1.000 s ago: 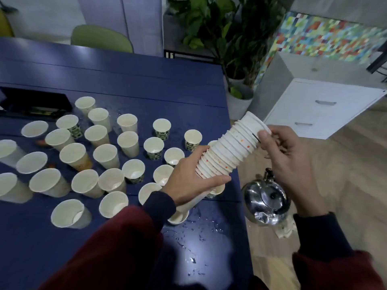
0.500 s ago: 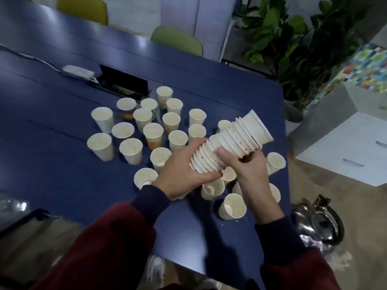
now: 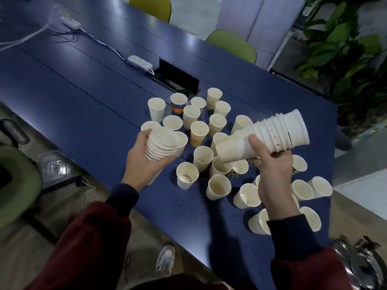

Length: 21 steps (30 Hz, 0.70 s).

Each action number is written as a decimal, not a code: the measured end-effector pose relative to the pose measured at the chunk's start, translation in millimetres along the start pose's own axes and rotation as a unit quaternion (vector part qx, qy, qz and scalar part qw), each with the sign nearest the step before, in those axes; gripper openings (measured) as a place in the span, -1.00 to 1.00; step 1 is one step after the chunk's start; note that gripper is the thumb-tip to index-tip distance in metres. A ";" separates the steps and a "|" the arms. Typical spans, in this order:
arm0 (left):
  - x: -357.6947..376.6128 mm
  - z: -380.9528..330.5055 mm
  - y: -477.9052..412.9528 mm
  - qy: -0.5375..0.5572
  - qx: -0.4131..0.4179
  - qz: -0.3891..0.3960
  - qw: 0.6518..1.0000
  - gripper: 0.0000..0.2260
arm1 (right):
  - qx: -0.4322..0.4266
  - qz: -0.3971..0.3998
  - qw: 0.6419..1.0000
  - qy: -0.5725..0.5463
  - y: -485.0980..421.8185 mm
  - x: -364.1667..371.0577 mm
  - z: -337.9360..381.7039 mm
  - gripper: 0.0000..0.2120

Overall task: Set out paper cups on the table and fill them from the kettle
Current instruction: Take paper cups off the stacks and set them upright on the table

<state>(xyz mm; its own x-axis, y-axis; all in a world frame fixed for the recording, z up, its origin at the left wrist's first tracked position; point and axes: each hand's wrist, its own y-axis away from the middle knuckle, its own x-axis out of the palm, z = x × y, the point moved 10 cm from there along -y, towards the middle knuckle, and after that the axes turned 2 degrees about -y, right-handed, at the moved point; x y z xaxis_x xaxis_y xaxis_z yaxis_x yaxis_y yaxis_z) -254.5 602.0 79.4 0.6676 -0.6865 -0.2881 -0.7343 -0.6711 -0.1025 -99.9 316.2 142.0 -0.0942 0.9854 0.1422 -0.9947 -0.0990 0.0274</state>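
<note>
Above the table's (image 3: 83,91) standing cups (image 3: 187,174), both hands full.
Fingers of the left hand (image 3: 144,164) curl round the short stack (image 3: 162,145); the right hand's (image 3: 272,170) wrap the long stack (image 3: 268,137).

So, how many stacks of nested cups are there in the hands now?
2. A short stack in the left hand; a longer stack in the right hand, tilted over the standing cups. No other stack shows.
</note>
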 end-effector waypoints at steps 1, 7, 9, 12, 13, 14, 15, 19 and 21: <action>-7.0 8.1 -4.5 -0.002 -0.007 -0.022 1.000 -0.34 | 0.008 0.001 1.000 0.004 1.0 -1.3 -4.5 -0.39; 0.8 51.2 -24.2 -0.033 -0.047 -0.034 0.998 -0.34 | 0.029 0.015 0.997 0.064 12.0 -8.0 -31.3 -0.38; 8.2 62.2 -24.2 -0.041 -0.055 -0.028 0.997 -0.32 | 0.035 0.026 0.996 0.080 15.8 -7.7 -38.1 -0.38; 13.2 69.2 -22.7 -0.036 -0.062 -0.034 0.997 -0.28 | 0.037 0.038 0.994 0.093 17.5 -8.8 -45.0 -0.39; 13.6 68.4 -22.9 -0.029 -0.064 -0.040 0.997 -0.28 | 0.036 0.040 0.994 0.100 17.7 -9.8 -46.5 -0.41; 13.2 66.3 -23.2 -0.020 -0.065 -0.047 0.997 -0.28 | 0.038 0.039 0.993 0.104 18.1 -10.7 -47.4 -0.44; 12.3 62.9 -24.0 -0.016 -0.063 -0.054 0.996 -0.29 | 0.039 0.038 0.993 0.109 18.7 -11.0 -47.8 -0.46; 5.9 45.7 -29.0 -0.046 -0.037 -0.076 0.995 -0.28 | 0.049 0.042 0.990 0.125 18.7 -7.4 -53.7 -0.44; 0.6 35.0 -30.8 -0.071 -0.026 -0.100 0.992 -0.28 | 0.051 0.050 0.988 0.137 17.8 -3.1 -56.5 -0.38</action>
<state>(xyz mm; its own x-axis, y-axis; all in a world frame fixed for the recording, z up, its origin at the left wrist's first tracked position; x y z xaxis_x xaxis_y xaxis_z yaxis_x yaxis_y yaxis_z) -235.8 632.1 49.1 0.7725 -0.4941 -0.3989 -0.5792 -0.8058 -0.1235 -119.6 319.3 86.1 -0.2136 0.9692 -0.1228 -0.9718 -0.1979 0.1284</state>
